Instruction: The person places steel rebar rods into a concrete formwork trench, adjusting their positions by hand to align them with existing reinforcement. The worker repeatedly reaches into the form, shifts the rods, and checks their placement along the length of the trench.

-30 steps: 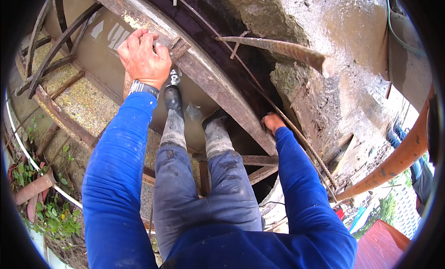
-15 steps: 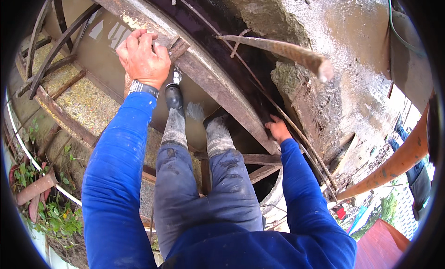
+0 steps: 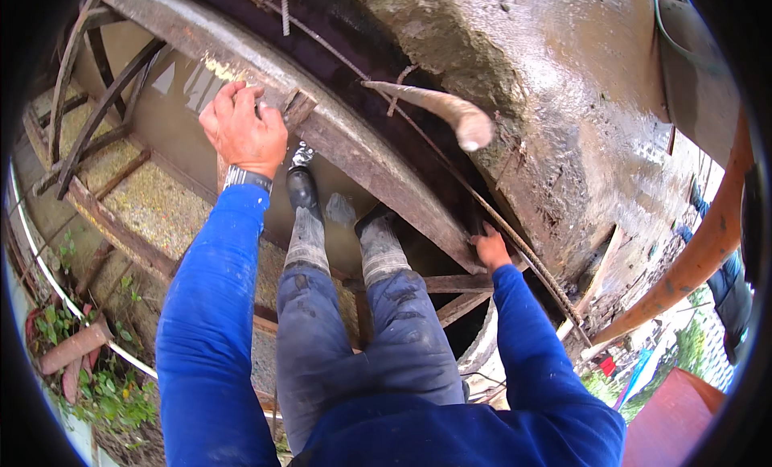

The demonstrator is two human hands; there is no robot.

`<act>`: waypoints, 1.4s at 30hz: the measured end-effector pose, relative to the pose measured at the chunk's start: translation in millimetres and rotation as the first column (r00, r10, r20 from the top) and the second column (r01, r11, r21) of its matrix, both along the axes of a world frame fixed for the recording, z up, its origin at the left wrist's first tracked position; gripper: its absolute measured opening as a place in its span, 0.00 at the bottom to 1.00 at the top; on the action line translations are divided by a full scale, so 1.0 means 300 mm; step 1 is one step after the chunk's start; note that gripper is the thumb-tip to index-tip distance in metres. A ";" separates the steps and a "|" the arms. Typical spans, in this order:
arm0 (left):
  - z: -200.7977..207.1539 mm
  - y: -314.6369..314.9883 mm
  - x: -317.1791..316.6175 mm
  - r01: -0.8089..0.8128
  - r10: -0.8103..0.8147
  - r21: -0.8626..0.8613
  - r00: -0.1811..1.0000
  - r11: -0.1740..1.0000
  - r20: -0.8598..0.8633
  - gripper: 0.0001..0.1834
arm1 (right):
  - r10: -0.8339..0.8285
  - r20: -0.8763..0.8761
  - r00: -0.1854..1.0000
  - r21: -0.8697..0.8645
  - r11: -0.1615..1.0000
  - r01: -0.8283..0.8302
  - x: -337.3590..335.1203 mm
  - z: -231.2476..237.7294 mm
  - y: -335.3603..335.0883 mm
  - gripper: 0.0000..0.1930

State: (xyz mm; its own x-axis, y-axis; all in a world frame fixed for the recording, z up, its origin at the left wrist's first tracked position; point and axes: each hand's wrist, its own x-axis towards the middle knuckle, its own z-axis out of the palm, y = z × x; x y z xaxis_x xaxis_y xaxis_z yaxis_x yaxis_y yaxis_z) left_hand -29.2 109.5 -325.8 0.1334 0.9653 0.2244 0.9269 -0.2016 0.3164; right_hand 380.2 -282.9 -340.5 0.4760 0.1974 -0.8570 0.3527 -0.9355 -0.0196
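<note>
A long, muddy wooden beam runs diagonally in front of me, over murky water. At its upper left, my left hand is closed, fingers curled over the end of a narrow wooden piece that shows beside the wrist; most of it is hidden under the palm. A short wood block sticks up from the beam just right of that hand. My right hand grips the beam's lower right end, with thumb and fingertips at its edge and the other fingers hidden.
Thin rebar runs along the dark gap beyond the beam, and a thicker rod juts toward me. Broken wet concrete rises at right, near an orange pipe. My boots stand in the water; curved bars are at left.
The view has shifted a little, so the rod and concrete appear farther left. Both hands stay at about the same places on the wood.
</note>
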 end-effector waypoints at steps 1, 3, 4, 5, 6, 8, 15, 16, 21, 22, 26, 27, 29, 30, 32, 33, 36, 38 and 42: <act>-0.004 0.002 -0.002 0.007 -0.007 -0.003 1.000 1.000 0.006 0.16 | 0.045 -0.039 0.998 -0.080 0.996 -0.048 0.016 -0.057 0.034 0.41; -0.007 -0.006 -0.020 0.019 -0.019 -0.007 1.000 1.000 0.001 0.17 | 0.085 -0.119 0.989 -0.194 0.975 -0.107 0.028 -0.152 0.129 0.41; -0.004 -0.011 -0.016 0.016 -0.016 -0.016 1.000 1.000 0.001 0.17 | 0.076 -0.147 0.986 -0.230 0.967 -0.108 0.030 -0.186 0.170 0.42; 0.003 -0.012 -0.017 0.010 -0.010 -0.025 1.000 1.000 -0.005 0.17 | 0.021 -0.159 0.987 -0.221 0.974 -0.056 0.002 -0.217 0.219 0.42; 0.003 -0.015 -0.006 -0.018 0.018 -0.039 1.000 0.999 -0.013 0.17 | -0.036 -0.163 0.986 -0.214 0.977 0.001 -0.025 -0.218 0.243 0.42; -0.001 -0.016 -0.018 -0.019 0.019 -0.008 1.000 1.000 -0.011 0.14 | -0.141 -0.168 0.976 -0.201 0.974 0.106 -0.065 -0.232 0.269 0.43; 0.001 -0.013 -0.010 -0.022 0.022 0.005 1.000 1.000 0.000 0.13 | 0.059 -0.055 0.997 0.071 0.996 -0.055 0.008 -0.206 0.039 0.44; 0.006 -0.013 -0.012 -0.014 0.014 0.001 1.000 1.000 -0.013 0.13 | 0.055 -0.078 0.995 0.098 0.994 -0.047 0.008 -0.199 0.034 0.44; -0.001 -0.002 -0.004 -0.004 0.004 0.012 1.000 1.000 0.009 0.14 | 0.223 -0.018 0.975 0.288 0.935 -0.209 -0.010 -0.185 0.037 0.42; -0.001 -0.011 -0.016 -0.011 0.011 0.006 1.000 1.000 0.000 0.14 | 0.189 -0.072 0.979 0.343 0.927 -0.153 -0.039 -0.132 0.076 0.42; 0.008 -0.003 -0.016 -0.005 0.005 0.001 1.000 1.000 -0.015 0.12 | 0.253 -0.004 0.968 0.318 0.918 -0.238 -0.031 -0.134 0.069 0.42; 0.005 0.002 -0.002 -0.012 0.012 0.003 1.000 1.000 -0.002 0.12 | 0.211 -0.017 0.977 0.299 0.934 -0.197 -0.017 -0.128 0.072 0.42; 0.004 -0.018 -0.019 -0.026 0.026 -0.004 1.000 1.000 -0.006 0.13 | 0.142 -0.069 0.987 0.238 0.964 -0.122 -0.029 -0.092 0.079 0.43; 0.005 -0.027 -0.034 -0.029 0.029 -0.003 0.999 1.000 -0.014 0.13 | 0.103 -0.078 0.992 0.193 0.977 -0.086 -0.047 -0.067 0.081 0.43; 0.007 -0.007 0.004 -0.029 0.029 -0.002 0.999 1.000 0.015 0.13 | 0.166 -0.032 0.986 0.079 0.983 -0.163 0.015 -0.123 0.040 0.43; 0.005 -0.003 0.013 -0.025 0.025 -0.002 0.999 1.000 0.024 0.13 | 0.199 -0.019 0.980 0.022 0.980 -0.199 0.038 -0.156 0.028 0.43; 0.026 -0.017 -0.004 -0.036 0.036 -0.037 0.999 0.999 -0.008 0.12 | 0.000 -0.113 0.994 -0.084 0.996 -0.010 -0.036 -0.189 0.241 0.44; 0.028 -0.017 -0.005 -0.024 0.025 -0.028 1.000 0.999 0.007 0.12 | 0.016 -0.105 0.994 -0.059 0.998 -0.022 -0.006 -0.246 0.204 0.44; 0.026 -0.007 0.010 -0.015 0.015 -0.015 1.000 1.000 -0.013 0.13 | 0.092 -0.103 0.990 0.034 0.995 -0.089 0.050 -0.278 0.090 0.43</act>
